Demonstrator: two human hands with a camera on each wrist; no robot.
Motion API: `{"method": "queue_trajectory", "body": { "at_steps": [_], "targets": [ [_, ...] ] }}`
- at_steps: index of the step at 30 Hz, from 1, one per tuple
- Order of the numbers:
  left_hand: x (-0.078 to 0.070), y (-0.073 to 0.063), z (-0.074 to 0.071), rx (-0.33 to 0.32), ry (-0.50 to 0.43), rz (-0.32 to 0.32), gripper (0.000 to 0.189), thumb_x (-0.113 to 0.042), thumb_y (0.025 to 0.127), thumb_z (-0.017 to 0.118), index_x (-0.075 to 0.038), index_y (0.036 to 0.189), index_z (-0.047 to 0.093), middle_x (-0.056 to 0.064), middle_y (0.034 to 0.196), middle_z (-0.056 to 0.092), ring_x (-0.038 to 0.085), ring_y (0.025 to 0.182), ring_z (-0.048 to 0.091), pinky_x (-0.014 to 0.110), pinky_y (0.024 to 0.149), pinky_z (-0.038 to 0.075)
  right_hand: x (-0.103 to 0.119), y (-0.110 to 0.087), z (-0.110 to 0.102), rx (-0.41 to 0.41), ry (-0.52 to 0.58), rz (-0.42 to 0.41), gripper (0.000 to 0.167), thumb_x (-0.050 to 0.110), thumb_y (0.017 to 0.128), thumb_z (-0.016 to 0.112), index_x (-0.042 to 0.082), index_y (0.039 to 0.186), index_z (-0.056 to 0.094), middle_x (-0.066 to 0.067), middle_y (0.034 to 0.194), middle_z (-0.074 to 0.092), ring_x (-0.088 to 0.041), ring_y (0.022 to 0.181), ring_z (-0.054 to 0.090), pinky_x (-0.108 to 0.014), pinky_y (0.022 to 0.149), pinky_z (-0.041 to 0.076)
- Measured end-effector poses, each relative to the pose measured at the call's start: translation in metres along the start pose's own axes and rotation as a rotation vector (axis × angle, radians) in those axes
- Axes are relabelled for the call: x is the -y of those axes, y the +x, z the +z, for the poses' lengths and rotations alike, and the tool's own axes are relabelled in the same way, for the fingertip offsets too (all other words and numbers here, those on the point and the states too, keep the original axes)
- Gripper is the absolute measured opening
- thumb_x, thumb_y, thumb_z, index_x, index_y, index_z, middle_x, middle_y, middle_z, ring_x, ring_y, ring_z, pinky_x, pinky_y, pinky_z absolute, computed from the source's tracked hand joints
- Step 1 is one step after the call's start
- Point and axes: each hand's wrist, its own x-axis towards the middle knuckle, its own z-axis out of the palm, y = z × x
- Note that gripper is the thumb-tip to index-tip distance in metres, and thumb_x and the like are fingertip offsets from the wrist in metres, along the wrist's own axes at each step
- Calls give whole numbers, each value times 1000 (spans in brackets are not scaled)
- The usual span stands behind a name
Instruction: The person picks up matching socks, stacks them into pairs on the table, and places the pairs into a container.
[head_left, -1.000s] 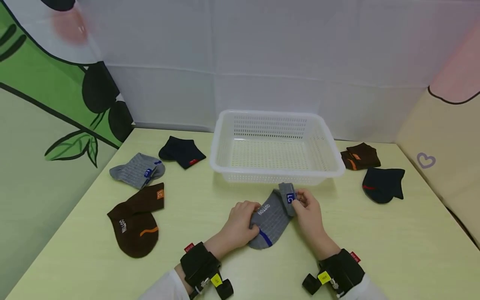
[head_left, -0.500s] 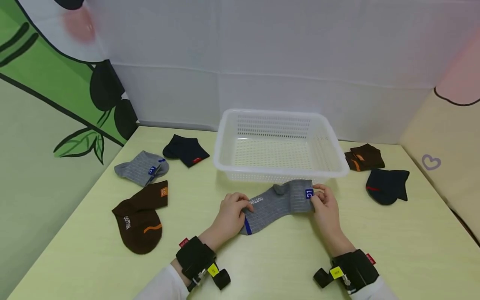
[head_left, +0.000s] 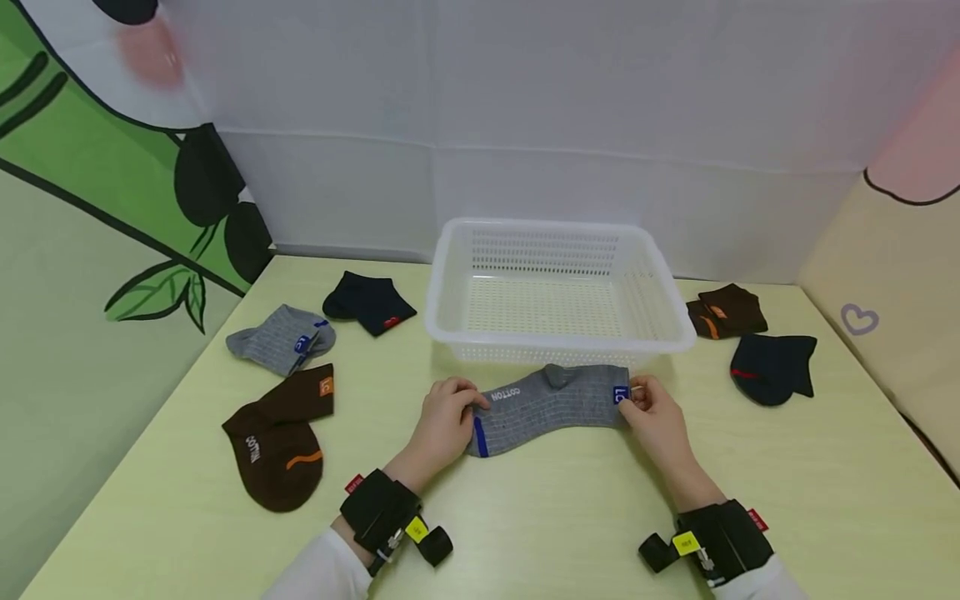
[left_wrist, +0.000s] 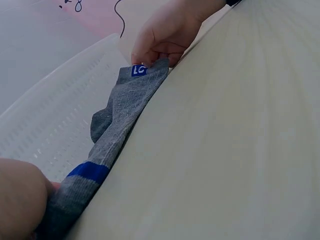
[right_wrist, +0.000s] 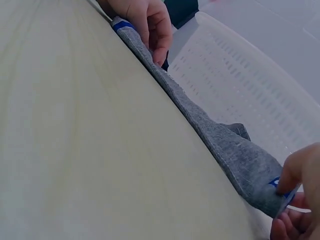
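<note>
A grey sock [head_left: 551,408] with a blue toe stripe and a blue LC label lies stretched out in front of the basket, its heel flap toward the basket. My left hand [head_left: 444,423] holds the toe end between thumb and fingers. At the cuff, my right hand [head_left: 662,421] pinches the edge beside the label, which shows clearly in the right wrist view, thumb [right_wrist: 292,172] on top and fingers beneath. In the left wrist view the grey sock [left_wrist: 112,135] runs low along the tabletop from one hand to the other.
A white perforated basket [head_left: 558,340] stands behind the sock. On the left lie a brown sock [head_left: 273,462], a grey sock [head_left: 273,342] and a navy sock [head_left: 367,300]. Brown socks [head_left: 731,310] and a navy sock [head_left: 772,371] lie on the right.
The folded-over cuff of the grey sock has been opened out to the right by my right hand. My left hand has shifted left with the toe, and the sock now lies straighter.
</note>
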Motion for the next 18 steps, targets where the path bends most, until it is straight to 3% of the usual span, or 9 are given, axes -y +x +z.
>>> {"method": "queue_trajectory", "body": {
  "at_steps": [4,10,14,18],
  "targets": [
    [-1,-1,-1,13,-17,-49,10,-4,85,61,-9,87,69,12,104,58,31,99,48,48,89,38,0,1,0,52,-117,-9,37,7,83,56,-1,118,49,-14,93,54,-20,79,48,-27,67,38],
    [-3,-1,-2,-9,18,-104,8,-8,81,65,-10,88,68,17,112,53,35,106,43,51,88,32,-3,1,-2,102,-152,-46,50,7,83,56,-1,129,40,-13,92,53,-21,80,48,-28,67,38],
    [-2,-2,-1,-12,17,-131,10,-8,81,64,-11,90,68,19,116,50,37,110,39,53,88,29,-7,2,-4,107,-142,-163,58,1,80,57,1,135,38,-16,96,49,-21,79,45,-31,68,38],
    [-3,-3,-2,-2,13,-130,13,-17,82,66,-11,93,67,19,119,48,37,113,38,54,90,28,-9,3,-4,106,-142,-244,58,-5,77,58,-1,134,46,-24,108,43,-27,85,41,-34,72,35]
  ]
}}
